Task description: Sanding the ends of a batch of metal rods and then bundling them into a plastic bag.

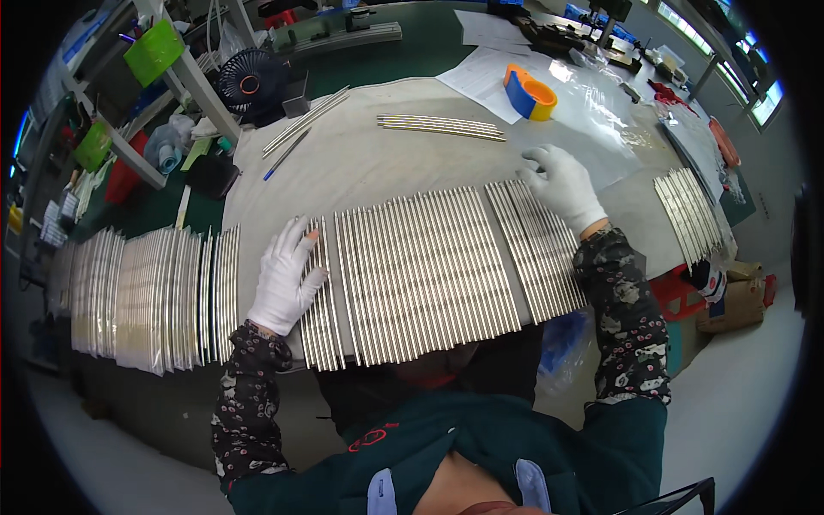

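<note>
A wide row of thin shiny metal rods [429, 266] lies side by side on a grey cloth-covered table [369, 163] in front of me. My left hand [286, 276], in a white glove, rests flat with spread fingers on the left end of the row. My right hand [562, 184], also gloved, lies flat on the right end of the row, fingers apart. Neither hand grips a rod. A few loose rods [439, 126] lie further back on the cloth.
Stacks of more metal rods [146, 296] sit at the left, and another batch [691, 215] at the right. An orange and blue tape dispenser [528, 92], papers [481, 73], a small black fan [249, 81] and a blue pen [283, 156] lie at the back. Cardboard boxes [734, 300] stand on the floor right.
</note>
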`<state>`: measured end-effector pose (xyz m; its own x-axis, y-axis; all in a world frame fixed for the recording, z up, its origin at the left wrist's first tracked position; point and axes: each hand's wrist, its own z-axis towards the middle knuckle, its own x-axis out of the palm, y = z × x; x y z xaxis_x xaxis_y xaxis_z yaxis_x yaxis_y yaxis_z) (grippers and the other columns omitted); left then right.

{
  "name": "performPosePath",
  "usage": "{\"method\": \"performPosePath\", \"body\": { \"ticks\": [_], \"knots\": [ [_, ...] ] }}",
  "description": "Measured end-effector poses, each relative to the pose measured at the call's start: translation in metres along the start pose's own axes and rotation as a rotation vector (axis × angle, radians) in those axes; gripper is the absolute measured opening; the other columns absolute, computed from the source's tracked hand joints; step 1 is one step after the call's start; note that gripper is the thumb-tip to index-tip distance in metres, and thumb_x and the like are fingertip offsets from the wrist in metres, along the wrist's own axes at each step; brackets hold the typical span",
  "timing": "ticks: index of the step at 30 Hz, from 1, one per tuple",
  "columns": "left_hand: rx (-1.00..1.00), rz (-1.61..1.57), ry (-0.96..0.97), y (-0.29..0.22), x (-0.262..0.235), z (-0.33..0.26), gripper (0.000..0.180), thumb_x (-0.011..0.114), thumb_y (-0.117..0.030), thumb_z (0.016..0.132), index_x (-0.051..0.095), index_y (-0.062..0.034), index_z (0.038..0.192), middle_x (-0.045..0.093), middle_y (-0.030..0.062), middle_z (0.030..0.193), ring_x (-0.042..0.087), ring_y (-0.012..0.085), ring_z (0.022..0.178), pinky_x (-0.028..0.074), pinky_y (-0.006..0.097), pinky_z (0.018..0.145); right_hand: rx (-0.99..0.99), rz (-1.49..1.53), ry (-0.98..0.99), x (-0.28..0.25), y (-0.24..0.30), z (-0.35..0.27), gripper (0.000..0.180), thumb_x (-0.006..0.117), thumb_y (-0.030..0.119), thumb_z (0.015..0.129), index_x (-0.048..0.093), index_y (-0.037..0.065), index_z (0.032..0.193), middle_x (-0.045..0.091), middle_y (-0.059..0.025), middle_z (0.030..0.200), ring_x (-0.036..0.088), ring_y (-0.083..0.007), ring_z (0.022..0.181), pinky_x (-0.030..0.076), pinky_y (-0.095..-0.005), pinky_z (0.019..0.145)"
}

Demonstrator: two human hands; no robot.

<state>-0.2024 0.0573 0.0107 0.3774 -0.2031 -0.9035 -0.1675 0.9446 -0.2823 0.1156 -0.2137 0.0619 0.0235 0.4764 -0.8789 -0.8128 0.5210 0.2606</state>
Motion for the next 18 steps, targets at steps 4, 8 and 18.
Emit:
{"method": "performPosePath", "body": {
  "ticks": [4,8,18],
  "knots": [
    [-0.044,0.004,-0.036,0.009,0.005,0.009,0.055,0.052,-0.043,0.088,0.050,-0.0016,0.124,0.041,0.0200,0.137,0.037,0.0389,0.128,0.031,0.047,0.105,-0.255,0.039,-0.065,0.030,0.029,0.012,0.023,0.063,0.024,0.082,0.065,0.005,0.096,0.063,-0.0104,0.087,0.061,-0.0284,0.085,0.049,-0.0365,0.075],
    [0.000,0.023,-0.083,0.018,0.014,0.020,0.049,0.061,-0.031,0.082,0.053,-0.0016,0.120,0.048,0.0182,0.128,0.043,0.0382,0.122,0.036,0.046,0.100,-0.144,0.234,0.079,0.039,0.075,0.006,0.032,0.060,0.031,0.084,0.064,0.004,0.103,0.062,-0.0137,0.094,0.060,-0.0311,0.091,0.048,-0.0379,0.080],
    [-0.097,0.151,-0.025,-0.006,0.038,0.047,0.050,0.065,-0.040,0.077,0.058,-0.0154,0.119,0.053,0.0145,0.116,0.048,0.0336,0.110,0.039,0.047,0.092,-0.229,-0.081,0.302,0.083,0.149,0.000,0.074,0.062,0.063,0.070,0.056,0.010,0.122,0.054,-0.0168,0.113,0.050,-0.0333,0.109,0.040,-0.0457,0.091]
  ]
}}
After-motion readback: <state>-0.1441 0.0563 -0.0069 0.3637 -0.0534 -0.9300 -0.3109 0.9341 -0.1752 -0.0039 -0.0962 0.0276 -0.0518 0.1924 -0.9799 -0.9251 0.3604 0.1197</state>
